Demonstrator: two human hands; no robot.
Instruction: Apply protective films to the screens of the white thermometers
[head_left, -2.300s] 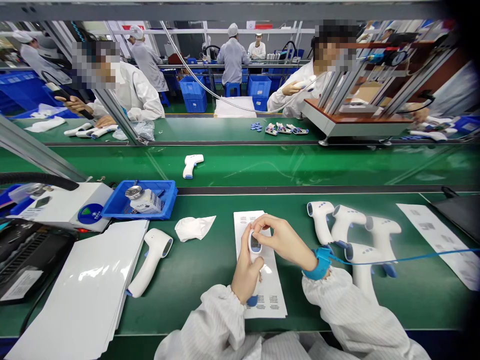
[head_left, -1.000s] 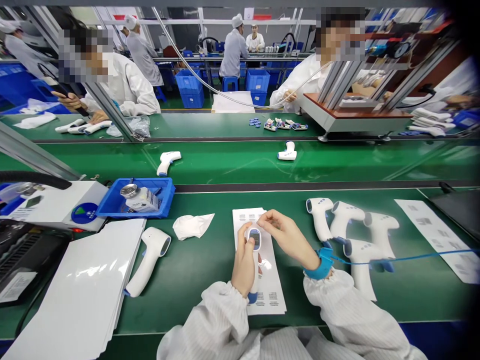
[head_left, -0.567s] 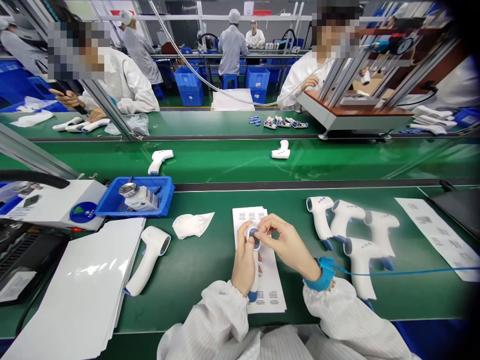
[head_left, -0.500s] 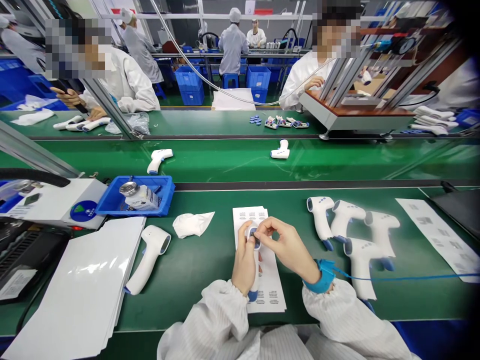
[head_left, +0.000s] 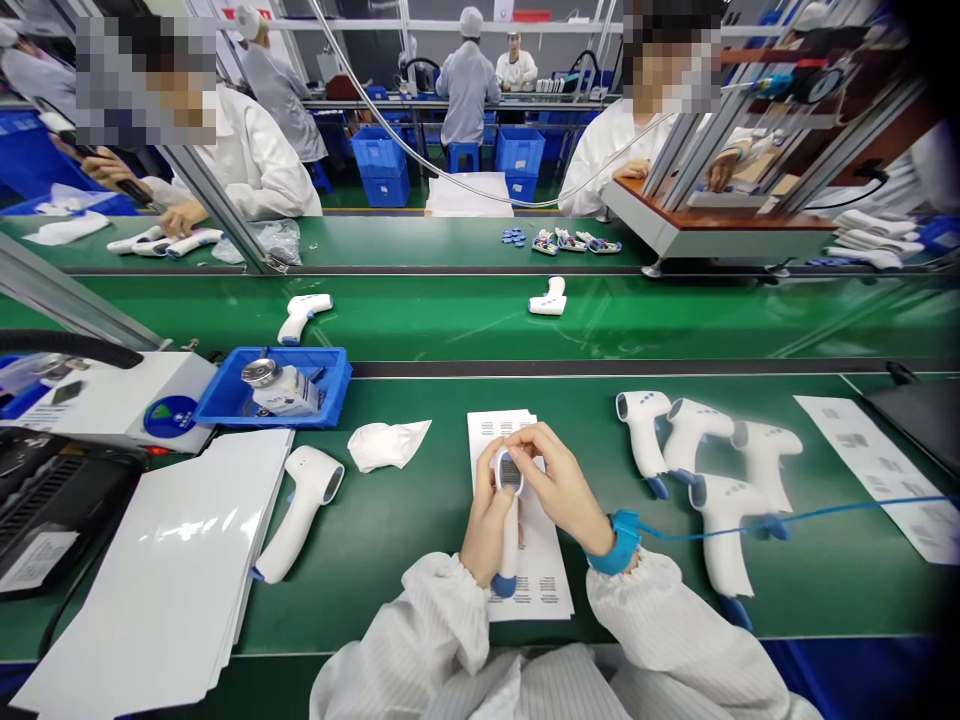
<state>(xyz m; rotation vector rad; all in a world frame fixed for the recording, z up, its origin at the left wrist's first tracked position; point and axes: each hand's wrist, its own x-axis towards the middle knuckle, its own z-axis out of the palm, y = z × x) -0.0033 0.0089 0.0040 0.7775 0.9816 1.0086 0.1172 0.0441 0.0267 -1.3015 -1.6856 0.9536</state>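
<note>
My left hand (head_left: 484,520) is wrapped round a white infrared thermometer (head_left: 510,545), held upright with its dark screen facing me and its blue butt end down. The fingers of my right hand (head_left: 559,485), bent and closed, grip the top of its head beside the screen. Whether something small sits under those fingertips is hidden. A blue wrist strap (head_left: 615,543) with a cord circles my right wrist. Beneath both hands lie printed label sheets (head_left: 544,580). Another white thermometer (head_left: 300,510) rests to the left, near a crumpled white wipe (head_left: 388,445).
Several thermometers (head_left: 724,530) lie at right, beside a label sheet (head_left: 877,470). At left are a blue tray (head_left: 334,400) holding a metal-capped bottle (head_left: 281,388), white sheets (head_left: 161,560) and a white device (head_left: 176,385). A green conveyor belt (head_left: 427,320) carries two thermometers; co-workers sit beyond.
My right hand has shifted slightly left and up, its fingers moving from over the screen to the thermometer's top edge, uncovering the screen. The thermometers on the belt have moved left.
</note>
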